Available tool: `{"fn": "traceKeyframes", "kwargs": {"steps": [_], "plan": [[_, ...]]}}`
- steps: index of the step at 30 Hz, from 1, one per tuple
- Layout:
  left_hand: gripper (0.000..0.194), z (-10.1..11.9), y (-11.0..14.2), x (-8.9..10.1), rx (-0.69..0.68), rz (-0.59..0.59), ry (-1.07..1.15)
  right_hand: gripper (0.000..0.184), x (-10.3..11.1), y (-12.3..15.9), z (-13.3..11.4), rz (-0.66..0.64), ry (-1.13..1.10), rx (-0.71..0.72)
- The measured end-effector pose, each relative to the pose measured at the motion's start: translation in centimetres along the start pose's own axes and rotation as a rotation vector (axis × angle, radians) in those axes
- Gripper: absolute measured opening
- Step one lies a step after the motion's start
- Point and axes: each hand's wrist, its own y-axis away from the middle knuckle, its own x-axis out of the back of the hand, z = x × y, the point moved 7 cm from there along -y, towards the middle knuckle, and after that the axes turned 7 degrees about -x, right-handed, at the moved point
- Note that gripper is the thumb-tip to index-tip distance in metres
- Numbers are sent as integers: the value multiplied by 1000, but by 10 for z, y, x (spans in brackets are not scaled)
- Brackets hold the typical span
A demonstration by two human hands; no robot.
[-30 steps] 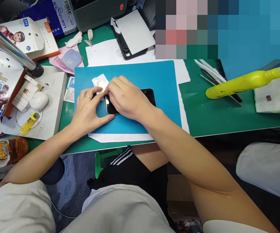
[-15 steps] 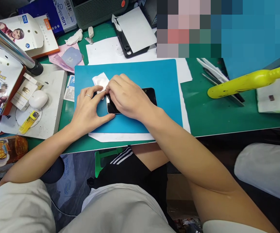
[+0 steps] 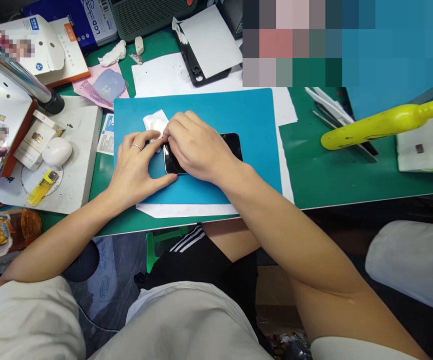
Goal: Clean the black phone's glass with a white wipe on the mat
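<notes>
A black-screened smartphone (image 3: 233, 144) lies flat on a blue mat (image 3: 254, 117), its middle hidden by my right hand (image 3: 195, 145). That hand is closed, its fingertips pinched together at the phone's upper left corner; whatever sits between them is hidden. My left hand (image 3: 133, 160), with a ring on one finger, braces the phone's left end. Its thumb touches the lower left corner, and its index finger reaches the upper left corner beside the right fingertips. Behind the left fingers rests a crumpled white wipe (image 3: 155, 122) on the mat.
On the left stand a metal post (image 3: 17, 65), boxes, a white earbud case (image 3: 57, 151) and a yellow lighter (image 3: 42, 187) on a white board. Behind the mat is a black case (image 3: 193, 65) under a white sheet. A yellow bottle (image 3: 374, 127) lies at right.
The view has shifted slightly. Both hands keep nearly the same place at the phone's left end, and the phone has not visibly moved on the mat.
</notes>
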Motion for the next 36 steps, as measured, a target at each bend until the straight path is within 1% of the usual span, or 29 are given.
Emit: {"fn": "traceKeyframes", "kwargs": {"steps": [5, 13, 27, 32, 36], "plan": [[66, 0, 0, 1, -2, 2, -12, 37, 0, -1, 1, -47, -6, -40], [65, 0, 0, 1, 3, 8, -10, 38, 2, 0, 0, -32, -20, -28], [71, -2, 0, -1, -14, 8, -8, 40, 5, 0, -2, -7, -23, -23], [73, -5, 1, -1, -13, 11, -7, 39, 5, -1, -1, -7, -46, -25], [73, -5, 1, -1, -27, 18, -10, 34, 5, -1, 0, -25, -43, -27]]}}
